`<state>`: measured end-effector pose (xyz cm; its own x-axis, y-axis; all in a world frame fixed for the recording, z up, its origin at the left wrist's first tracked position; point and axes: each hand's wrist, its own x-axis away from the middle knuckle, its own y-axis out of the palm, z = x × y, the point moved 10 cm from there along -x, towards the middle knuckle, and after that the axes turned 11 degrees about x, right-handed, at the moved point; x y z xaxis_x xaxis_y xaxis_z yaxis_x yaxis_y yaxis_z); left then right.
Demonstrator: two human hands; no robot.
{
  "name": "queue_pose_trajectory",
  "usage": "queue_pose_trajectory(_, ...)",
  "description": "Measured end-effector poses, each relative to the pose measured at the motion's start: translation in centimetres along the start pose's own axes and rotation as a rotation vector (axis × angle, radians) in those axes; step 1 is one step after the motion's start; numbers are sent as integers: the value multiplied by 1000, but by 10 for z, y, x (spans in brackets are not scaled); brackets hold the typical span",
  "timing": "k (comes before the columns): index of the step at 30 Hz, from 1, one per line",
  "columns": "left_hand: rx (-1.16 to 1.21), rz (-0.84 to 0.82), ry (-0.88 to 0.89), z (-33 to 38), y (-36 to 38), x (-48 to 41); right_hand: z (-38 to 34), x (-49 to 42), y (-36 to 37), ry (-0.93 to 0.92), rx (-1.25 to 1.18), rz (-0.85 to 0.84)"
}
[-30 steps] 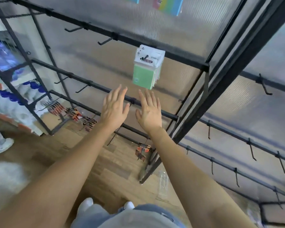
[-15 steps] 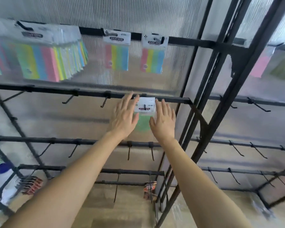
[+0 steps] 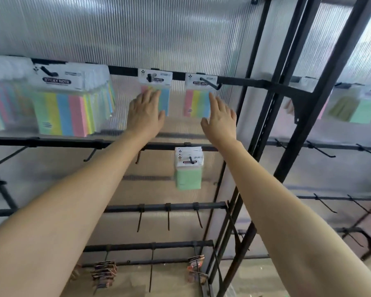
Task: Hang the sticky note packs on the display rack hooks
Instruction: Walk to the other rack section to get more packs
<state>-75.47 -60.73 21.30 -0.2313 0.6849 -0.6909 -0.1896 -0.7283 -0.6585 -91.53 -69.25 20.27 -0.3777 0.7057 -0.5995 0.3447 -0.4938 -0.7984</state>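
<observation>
One wide-angle head-worn camera faces straight ahead, close to the display rack [image 3: 240,80]

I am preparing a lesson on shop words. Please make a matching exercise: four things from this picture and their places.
Things:
1 green sticky note pack
2 bunch of striped packs
3 left hand
4 right hand

Places:
A over the middle striped pack
B top bar, far left
C at the rightmost striped pack
D hanging from the second bar

Pairs: 1-D, 2-B, 3-A, 4-C
</observation>
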Motion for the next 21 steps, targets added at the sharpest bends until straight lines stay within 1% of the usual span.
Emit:
queue_pose_trajectory(5, 4, 101, -22, -15, -14, -29, 1, -40, -5, -36, 63, 39)
queue_pose_trajectory(7, 11, 167, -10, -18, -24, -41, -1, -53, -6, -70, 60, 73)
queue_pose_trajectory(9, 21, 196, 12, -22, -29, -53, -1, -64, -9, -96, 67, 119)
queue_pose_trajectory(12, 18, 188, 52, -26, -29, -71, 3, -77, -19, -108, 50, 254)
queue_pose_trajectory(14, 8, 212, 86, -26, -30, -77, 6, -79, -28, -112, 26, 382)
queue_pose_trajectory(16, 21, 242, 96, -27, -32, -80, 9, -81, -33, -109, 10, 453)
queue_pose_trajectory(18, 35, 262, 102, -29, -35, -84, 11, -84, -38, -108, 16, 485)
queue_pose_trajectory(21, 38, 285, 117, -29, -41, -88, 10, -91, -41, -124, 55, 479)
